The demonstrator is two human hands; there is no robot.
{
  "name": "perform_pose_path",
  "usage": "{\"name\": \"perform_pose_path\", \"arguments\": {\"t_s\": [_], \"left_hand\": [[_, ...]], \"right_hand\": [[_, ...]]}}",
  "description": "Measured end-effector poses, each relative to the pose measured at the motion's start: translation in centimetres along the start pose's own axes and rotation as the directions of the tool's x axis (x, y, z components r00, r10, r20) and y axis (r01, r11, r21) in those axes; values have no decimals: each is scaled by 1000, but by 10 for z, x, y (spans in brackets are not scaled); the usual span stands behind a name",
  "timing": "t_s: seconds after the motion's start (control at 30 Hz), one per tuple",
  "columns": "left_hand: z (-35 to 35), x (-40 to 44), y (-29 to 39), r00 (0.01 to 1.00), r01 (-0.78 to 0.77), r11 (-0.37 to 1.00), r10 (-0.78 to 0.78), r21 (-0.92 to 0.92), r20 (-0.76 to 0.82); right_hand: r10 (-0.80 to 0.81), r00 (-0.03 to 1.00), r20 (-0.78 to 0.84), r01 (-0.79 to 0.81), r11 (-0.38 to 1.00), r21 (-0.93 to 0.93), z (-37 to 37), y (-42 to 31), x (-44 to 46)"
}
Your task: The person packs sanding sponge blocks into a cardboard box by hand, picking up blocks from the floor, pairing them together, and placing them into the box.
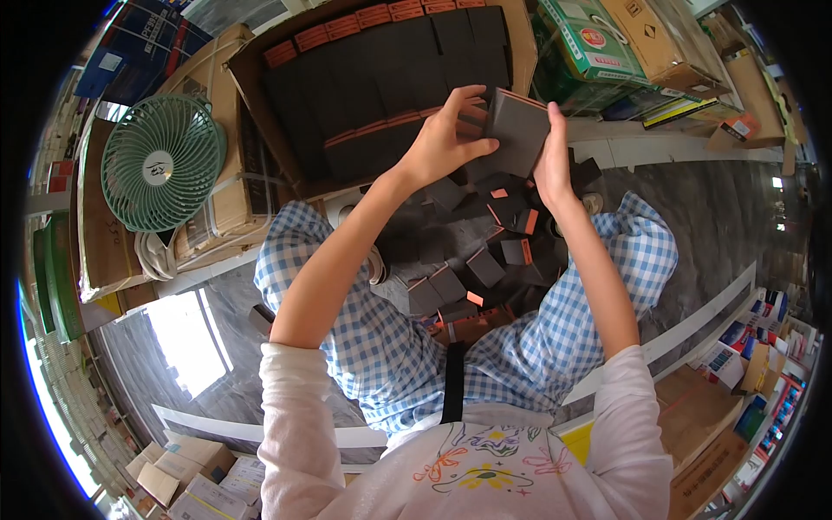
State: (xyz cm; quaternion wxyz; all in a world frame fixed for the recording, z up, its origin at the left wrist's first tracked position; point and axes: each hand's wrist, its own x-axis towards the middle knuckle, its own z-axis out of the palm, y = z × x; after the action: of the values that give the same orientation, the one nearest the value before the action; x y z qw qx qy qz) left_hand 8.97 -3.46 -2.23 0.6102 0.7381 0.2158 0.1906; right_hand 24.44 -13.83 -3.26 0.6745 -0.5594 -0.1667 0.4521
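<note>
I observe the scene through the head camera, which looks down past a white shirt (494, 494) and blue checked trousers (381, 364). The item in hand, a dark box (520, 130) with an orange edge, is raised and tilted in front of the body, near the close side of an open carton (523, 43). The right hand (552, 169) is clamped on the box at its right side, thumb up along the edge. The left hand (449, 139) is at the opposite side, thumb and fingers apart, the thumb tip at the box's left edge; I cannot tell whether it bears any load.

Contents of the carton: packed rows of dark boxes (381, 74), several showing orange ends. Between the legs I note a loose scatter of similar boxes (485, 268) on the grey floor (693, 199), lying at various angles, some with orange faces visible.

To the left, a green fan (160, 165) stands on a cardboard box (104, 260). To the right of the open carton I record a green box (598, 52) and, beside it, a brown box (667, 39)
</note>
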Motion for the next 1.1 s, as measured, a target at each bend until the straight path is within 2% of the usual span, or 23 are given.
{"name": "perform_pose_path", "arguments": {"t_s": [0.03, 0.1, 0.17, 0.23, 0.3, 0.37, 0.43, 0.47, 0.5, 0.57, 0.7, 0.73, 0.77, 0.83, 0.87, 0.97, 1.0, 1.03, 1.07, 1.1], "left_hand": [[-3, 3, -1, 999, -44, 999, 44, 1, -16], [-5, 4, 0, 995, -92, 996, 92, 3, -34], [-6, 4, 4, 998, -55, 998, 54, -33, -23], [-9, 6, -1, 998, -57, 998, 58, -29, 11], [-11, 5, -1, 997, -58, 998, 59, -25, 43], [-14, 4, 5, 977, -210, 945, 213, 250, 15], [-18, 6, 10, 966, -256, 924, 256, 283, 38], [-20, 6, 12, 953, -302, 900, 298, 315, 64], [-21, 6, 14, 952, -302, 900, 298, 315, 65], [-21, 5, 18, 963, -263, 851, 200, 455, 182], [-13, 11, 11, 963, -261, 831, 190, 490, 191], [-13, 15, 12, 962, -267, 828, 194, 494, 193], [-15, 20, 13, 961, -269, 826, 196, 495, 195], [-18, 30, 14, 970, -243, 805, 193, 541, 148], [-20, 35, 13, 975, -219, 806, 199, 549, 97], [-27, 56, 6, 986, -133, 764, 167, 631, 6], [-29, 65, 1, 985, -141, 762, 175, 632, 10], [-30, 75, -6, 992, -76, 794, 119, 603, -32], [-31, 85, -14, 996, -12, 822, 63, 569, -70], [-32, 95, -25, 995, -20, 822, 69, 568, -65]], "right_hand": [[-117, 993, 1, 117, 988, -97, 3, -1, 1], [-154, 987, 41, 159, 973, -168, -2, -8, -3], [-196, 971, 135, 234, 890, -392, -8, -14, 1], [-158, 975, 157, 203, 919, -339, -12, -19, 2], [-219, 946, 240, 298, 880, -370, -15, -21, 2], [-244, 924, 294, 343, 869, -357, -20, -17, 4], [-310, 844, 437, 534, 565, -630, -24, -15, 4], [-342, 822, 455, 569, 490, -661, -25, -13, 1], [-342, 823, 454, 569, 490, -661, -23, -12, -1], [-311, 826, 470, 563, 458, -687, -21, -11, -5], [-249, 830, 499, 557, 405, -725, -20, -12, -5], [-275, 791, 547, 611, 312, -727, -24, -10, -1], [-278, 790, 546, 612, 312, -727, -26, -10, 0], [-334, 836, 435, 537, 336, -774, -29, -13, -4], [-338, 835, 434, 537, 333, -775, -31, -15, -4], [-248, 939, 239, 329, 448, -831, -43, -24, 2], [-268, 938, 220, 322, 444, -836, -53, -18, 9], [-276, 936, 218, 325, 442, -836, -54, -21, 12], [-235, 954, 187, 281, 479, -832, -55, -23, 11], [-189, 970, 155, 232, 512, -827, -58, -24, 10]]}}
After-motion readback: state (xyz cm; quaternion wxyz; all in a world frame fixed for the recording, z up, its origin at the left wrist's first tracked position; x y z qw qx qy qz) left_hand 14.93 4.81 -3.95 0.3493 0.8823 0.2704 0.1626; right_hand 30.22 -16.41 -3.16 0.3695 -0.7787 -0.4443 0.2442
